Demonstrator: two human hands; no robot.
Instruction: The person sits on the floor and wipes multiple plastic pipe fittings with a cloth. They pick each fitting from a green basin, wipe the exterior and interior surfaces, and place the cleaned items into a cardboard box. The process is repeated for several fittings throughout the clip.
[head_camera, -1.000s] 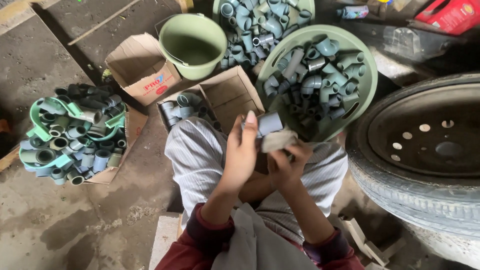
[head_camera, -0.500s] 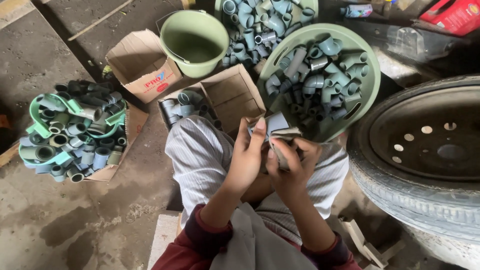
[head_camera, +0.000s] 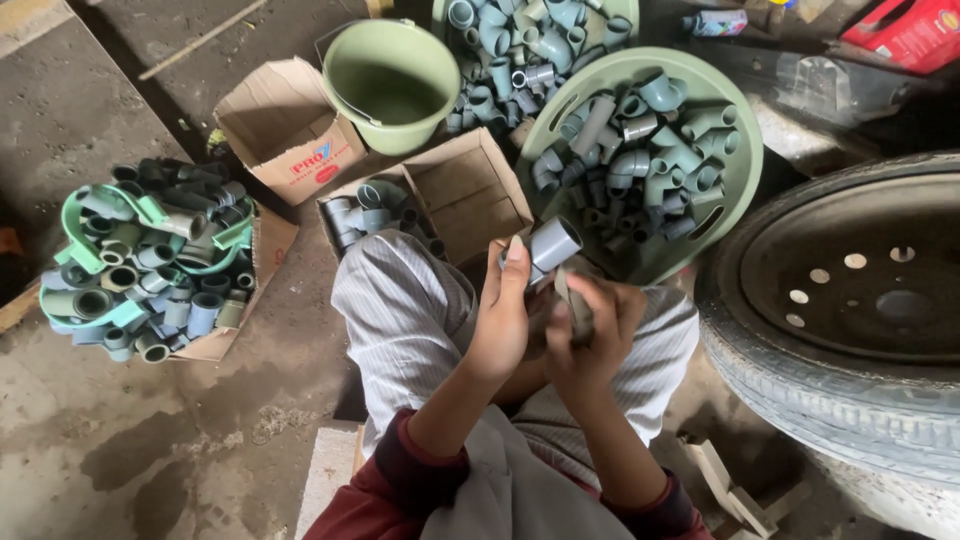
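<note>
Above the person's lap, the left hand grips a grey pipe fitting, fingers curled around its lower part so that its open end juts up and to the right past the fingertips. Touching it from the right, the right hand pinches a folded brownish cloth just below the fitting. Close behind stands a green basket of similar fittings, with an open cardboard box beside it.
</note>
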